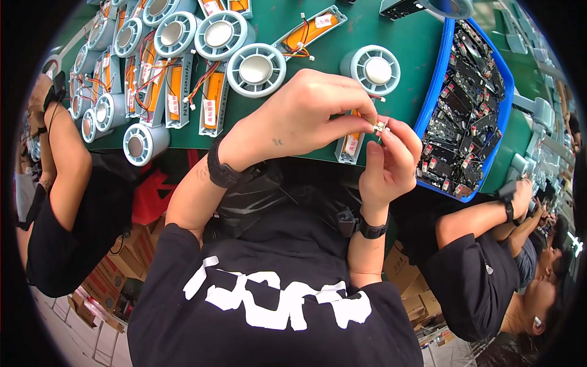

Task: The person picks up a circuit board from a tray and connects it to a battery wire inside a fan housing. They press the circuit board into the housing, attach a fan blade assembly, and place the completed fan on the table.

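My left hand (312, 113) reaches across from the left, thumb and forefinger pinched at a small red-and-white connector (381, 125). The fingers of my right hand (391, 160) close on the same piece from the right; their tips partly hide it. Just beyond and below my hands lies a pale blue handheld fan (370, 70) with a round grey hub. Its open handle (350, 145) shows an orange battery with a white label, partly covered by my left hand. A short red wire (378, 98) shows beside my left fingers.
Many similar fans (255, 70) with exposed batteries and loose wires crowd the green table (318, 67) on the left. At right stands a blue bin (437, 79) full of black circuit boards (461, 116). Co-workers' arms (67, 144) (474, 220) are on both sides.
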Demonstrator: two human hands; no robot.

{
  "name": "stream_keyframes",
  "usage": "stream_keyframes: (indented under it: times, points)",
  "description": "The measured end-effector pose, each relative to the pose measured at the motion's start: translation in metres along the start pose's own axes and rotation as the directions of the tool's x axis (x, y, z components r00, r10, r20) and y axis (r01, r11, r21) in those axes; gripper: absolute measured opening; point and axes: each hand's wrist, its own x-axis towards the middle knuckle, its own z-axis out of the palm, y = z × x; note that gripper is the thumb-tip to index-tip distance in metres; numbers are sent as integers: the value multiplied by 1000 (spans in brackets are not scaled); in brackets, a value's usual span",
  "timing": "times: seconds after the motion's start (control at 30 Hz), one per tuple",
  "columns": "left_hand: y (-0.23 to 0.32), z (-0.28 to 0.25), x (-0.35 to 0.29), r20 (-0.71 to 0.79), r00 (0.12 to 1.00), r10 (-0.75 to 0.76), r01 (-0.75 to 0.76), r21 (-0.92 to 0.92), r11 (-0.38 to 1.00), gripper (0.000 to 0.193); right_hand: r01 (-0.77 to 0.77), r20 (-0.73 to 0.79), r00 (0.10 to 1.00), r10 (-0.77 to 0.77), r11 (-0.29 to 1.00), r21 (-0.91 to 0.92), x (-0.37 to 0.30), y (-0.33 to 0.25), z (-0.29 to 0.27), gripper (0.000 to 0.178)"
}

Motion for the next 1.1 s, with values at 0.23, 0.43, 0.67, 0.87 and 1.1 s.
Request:
stream_keyframes:
  times: [0.23,0.43,0.67,0.87,1.1]
  points:
    - [-2,1,-1,4,1000,28,-28,42,999,12,41,48,998,-40,999,-23,3,3,-4,26]
    - [-5,0,1,-31,998,62,-62,3,998,15,-59,72,996,51,993,106,2,1,-8,25]
    - [-8,0,-1,6,1000,13,-13,-33,999,17,-57,27,998,57,998,-6,1,-3,-3,24]
    - [-12,4,-2,0,1000,-5,5,-91,996,16,92,100,991,-87,995,-42,4,3,-4,25]
    - [-12,-1,-1,71,997,-17,23,-93,995,19,92,102,991,-86,994,-51,6,5,-4,23]
